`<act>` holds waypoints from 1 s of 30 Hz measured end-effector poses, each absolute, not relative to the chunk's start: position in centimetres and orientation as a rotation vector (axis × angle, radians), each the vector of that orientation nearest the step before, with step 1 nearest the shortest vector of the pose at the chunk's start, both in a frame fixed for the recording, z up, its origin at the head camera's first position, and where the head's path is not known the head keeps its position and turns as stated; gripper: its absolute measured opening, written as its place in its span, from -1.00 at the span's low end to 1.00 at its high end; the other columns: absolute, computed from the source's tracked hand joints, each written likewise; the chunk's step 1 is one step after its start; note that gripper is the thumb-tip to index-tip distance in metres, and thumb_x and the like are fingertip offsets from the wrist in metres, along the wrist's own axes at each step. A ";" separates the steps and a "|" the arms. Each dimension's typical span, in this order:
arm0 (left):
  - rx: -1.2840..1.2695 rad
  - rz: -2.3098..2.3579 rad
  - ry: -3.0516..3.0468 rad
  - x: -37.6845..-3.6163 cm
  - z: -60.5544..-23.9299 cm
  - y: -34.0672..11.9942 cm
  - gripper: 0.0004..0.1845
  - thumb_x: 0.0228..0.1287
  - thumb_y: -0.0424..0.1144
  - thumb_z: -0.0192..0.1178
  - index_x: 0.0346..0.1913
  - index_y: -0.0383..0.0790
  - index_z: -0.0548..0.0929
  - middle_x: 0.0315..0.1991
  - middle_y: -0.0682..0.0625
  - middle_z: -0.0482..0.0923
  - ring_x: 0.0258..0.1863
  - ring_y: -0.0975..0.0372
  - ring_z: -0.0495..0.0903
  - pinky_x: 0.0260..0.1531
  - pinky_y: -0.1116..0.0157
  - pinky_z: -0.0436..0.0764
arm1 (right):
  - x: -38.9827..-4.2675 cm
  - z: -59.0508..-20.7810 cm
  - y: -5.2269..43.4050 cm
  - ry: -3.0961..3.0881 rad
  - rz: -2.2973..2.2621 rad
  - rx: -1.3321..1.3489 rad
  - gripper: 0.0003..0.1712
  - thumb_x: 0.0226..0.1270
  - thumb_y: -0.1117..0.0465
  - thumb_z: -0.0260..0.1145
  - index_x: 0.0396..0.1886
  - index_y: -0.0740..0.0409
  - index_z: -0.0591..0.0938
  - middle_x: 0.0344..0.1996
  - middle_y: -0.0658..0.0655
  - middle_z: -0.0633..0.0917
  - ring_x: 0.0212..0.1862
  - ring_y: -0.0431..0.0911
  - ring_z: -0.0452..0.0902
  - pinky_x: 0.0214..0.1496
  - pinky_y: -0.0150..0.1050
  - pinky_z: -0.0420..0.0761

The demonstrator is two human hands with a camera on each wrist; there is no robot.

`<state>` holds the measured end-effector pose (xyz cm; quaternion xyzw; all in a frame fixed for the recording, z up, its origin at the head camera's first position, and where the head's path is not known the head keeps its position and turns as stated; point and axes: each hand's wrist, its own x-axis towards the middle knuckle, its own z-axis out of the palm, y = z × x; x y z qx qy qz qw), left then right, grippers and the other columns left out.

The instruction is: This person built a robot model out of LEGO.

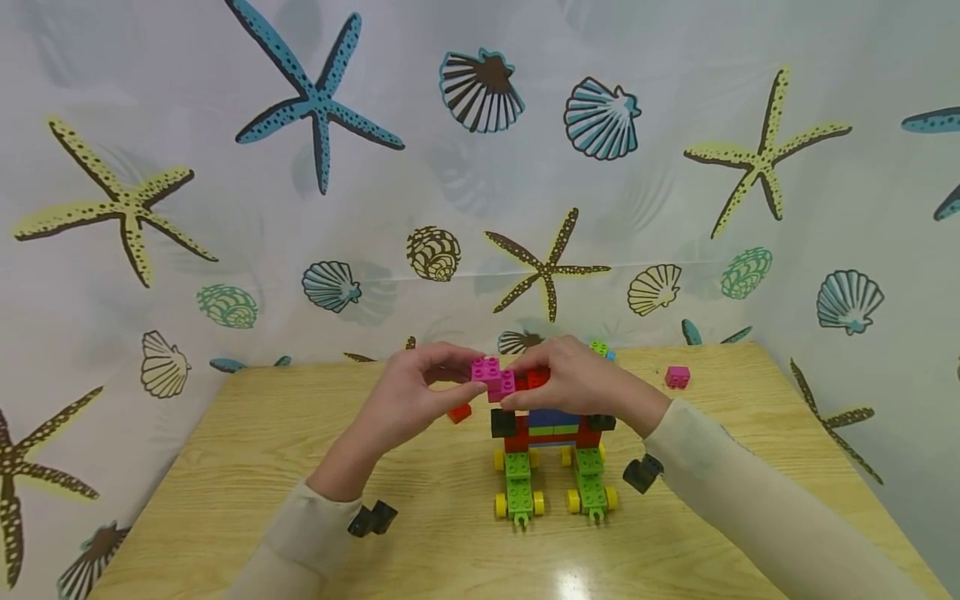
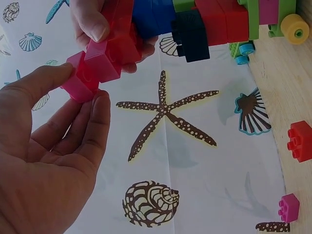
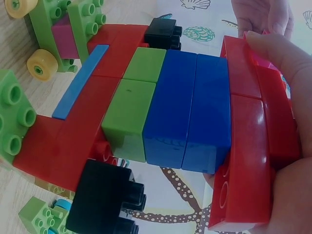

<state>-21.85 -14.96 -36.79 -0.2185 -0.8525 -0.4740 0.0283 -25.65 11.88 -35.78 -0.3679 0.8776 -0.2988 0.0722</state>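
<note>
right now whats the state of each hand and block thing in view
left hand: pinching the pink block
pink block: held at the top of the block model
right hand: gripping the model's red top layer
block model: upright on its yellow wheels on the table
loose pink brick: lying untouched on the table
loose red brick: lying untouched behind the model

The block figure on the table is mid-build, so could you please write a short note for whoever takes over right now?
Left hand: pinches the pink blocks at the top of the block figure.
Right hand: grips the figure's red top layer.
Done: green wheeled feet, then red, green and blue layers with black side blocks are stacked.
Left: the pink blocks do not look fully pressed on yet. Loose on the table: a red block, a pink block, two black pieces.
</note>
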 end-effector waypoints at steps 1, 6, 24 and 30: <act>-0.677 -1.452 -2.633 -21.9 -36.7 -15.0 -0.60 0.45 -0.20 0.56 0.28 -0.13 0.82 0.15 -0.06 0.86 0.10 0.08 0.87 0.04 0.34 0.82 | -25.7 -35.8 11.9 2.638 -0.895 -1.109 -0.65 0.51 -0.12 0.56 0.11 -0.07 0.89 -0.25 -0.11 0.83 -0.31 -0.21 0.61 -0.23 -0.28 0.62; -0.690 -1.409 -2.638 -21.8 -36.5 -15.0 -0.61 0.44 -0.20 0.56 0.27 -0.12 0.83 0.13 -0.04 0.86 0.08 0.09 0.88 0.01 0.28 0.83 | -25.6 -35.7 11.9 2.644 -0.886 -1.110 -0.65 0.51 -0.11 0.56 0.12 -0.06 0.89 -0.25 -0.10 0.82 -0.32 -0.21 0.60 -0.23 -0.28 0.61; -0.747 -1.233 -2.643 -21.5 -35.9 -14.7 -0.60 0.42 -0.23 0.58 0.26 -0.14 0.85 0.13 -0.01 0.86 0.05 0.13 0.88 0.06 0.07 0.89 | -25.7 -35.7 11.9 2.643 -0.884 -1.100 -0.61 0.50 -0.12 0.56 0.15 -0.04 0.89 -0.20 -0.08 0.83 -0.27 -0.21 0.61 -0.21 -0.28 0.65; -0.761 -1.229 -2.636 -21.5 -35.9 -14.9 -0.59 0.42 -0.25 0.57 0.28 -0.16 0.84 0.14 -0.03 0.86 0.06 0.14 0.89 0.11 0.05 0.89 | -25.7 -35.6 11.9 2.628 -0.885 -1.096 -0.57 0.51 -0.13 0.56 0.20 -0.03 0.87 -0.19 -0.08 0.83 -0.27 -0.20 0.60 -0.20 -0.28 0.64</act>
